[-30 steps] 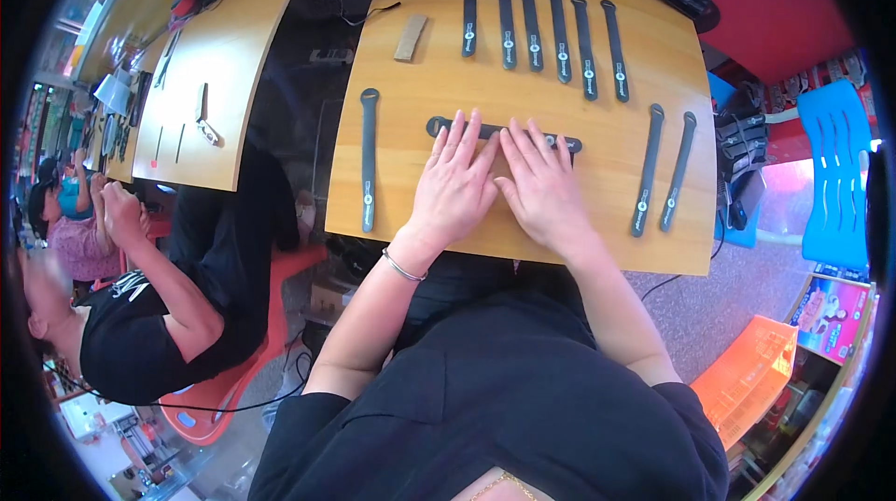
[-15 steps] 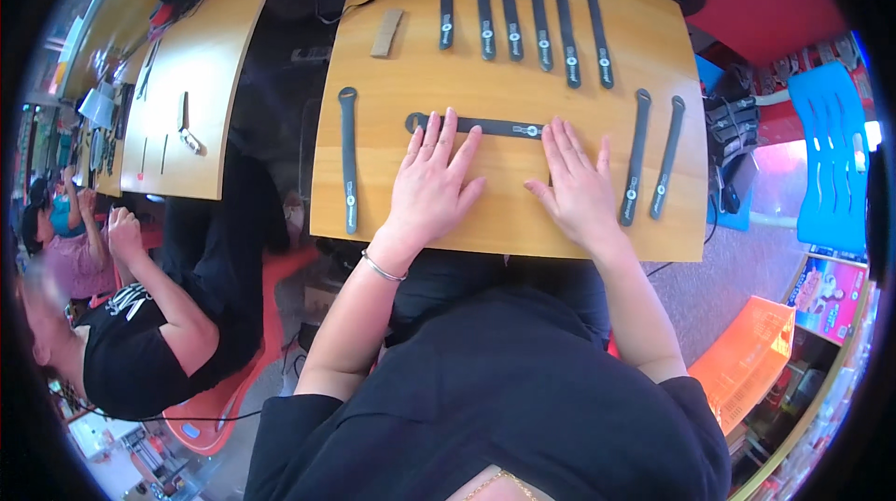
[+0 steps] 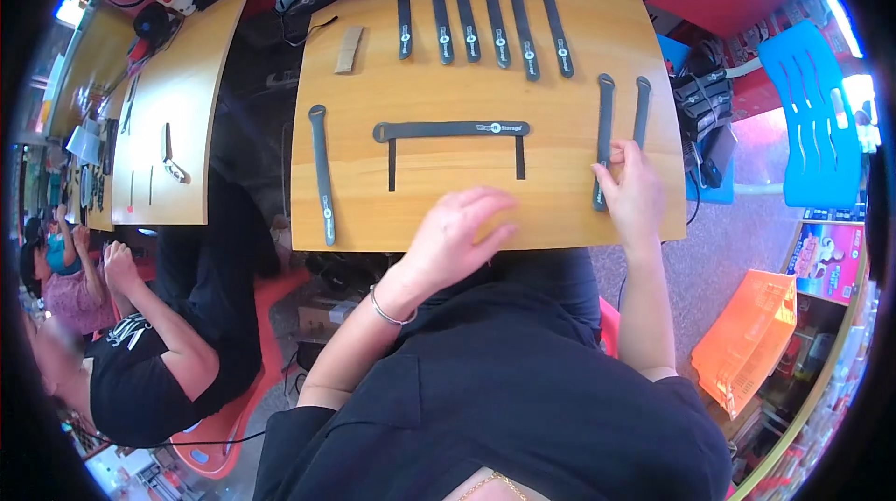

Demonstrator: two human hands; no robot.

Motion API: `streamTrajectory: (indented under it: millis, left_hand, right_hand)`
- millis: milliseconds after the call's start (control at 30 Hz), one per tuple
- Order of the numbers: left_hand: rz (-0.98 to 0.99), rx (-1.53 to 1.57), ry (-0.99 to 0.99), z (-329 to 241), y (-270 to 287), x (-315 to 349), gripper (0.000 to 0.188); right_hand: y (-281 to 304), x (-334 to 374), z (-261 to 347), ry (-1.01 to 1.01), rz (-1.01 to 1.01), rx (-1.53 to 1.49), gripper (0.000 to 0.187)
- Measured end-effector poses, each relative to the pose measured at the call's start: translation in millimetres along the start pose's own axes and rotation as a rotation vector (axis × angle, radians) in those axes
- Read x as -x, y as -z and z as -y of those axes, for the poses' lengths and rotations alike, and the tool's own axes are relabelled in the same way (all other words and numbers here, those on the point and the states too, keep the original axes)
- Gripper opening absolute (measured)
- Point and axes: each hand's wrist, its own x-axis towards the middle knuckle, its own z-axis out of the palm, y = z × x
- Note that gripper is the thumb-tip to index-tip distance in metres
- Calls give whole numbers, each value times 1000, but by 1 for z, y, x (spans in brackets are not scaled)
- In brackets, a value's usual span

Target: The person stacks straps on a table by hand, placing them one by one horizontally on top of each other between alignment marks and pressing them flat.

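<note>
right hand (image 3: 637, 197) at the inner strap (image 3: 604, 123), left hand (image 3: 457, 228) empty by the near edge of the desk (image 3: 560, 221)
the right hand's thumb and fingers are bent fairly close together over the inner strap, with the outer strap (image 3: 642, 109) just beyond its fingertips; i can't tell if it grips either. the left hand hangs half-curled, blurred, holding nothing. ahead of it a crosswise strap (image 3: 448, 129) meets two dark lines (image 3: 392, 169) near its ends, probably guides to keep it straight. farther ahead, six straps (image 3: 465, 15) lie spaced, perhaps to stay separate; a lone strap (image 3: 321, 169) lies left of the left hand. all look flat, matte, dark grey, fabric-like, with slotted, rounded heads.
</note>
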Motion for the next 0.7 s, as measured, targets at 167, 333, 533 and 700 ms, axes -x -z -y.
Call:
streamTrajectory:
  millis: [167,333,533,700]
  left_hand:
    - [138,392,150,-14,-4,9,18]
    - [117,816,375,-10,-8,8,18]
    - [-95,1026,386,8,1,13,10]
    - [-244,1067,315,31,11,23,5]
  right_hand:
    - [0,-9,5,-203,157,-36,36]
    - [4,-6,-6,-242,147,-387,30]
    - [40,0,9,-183,-22,-532,21]
    - [55,4,42,-50,-64,-594,18]
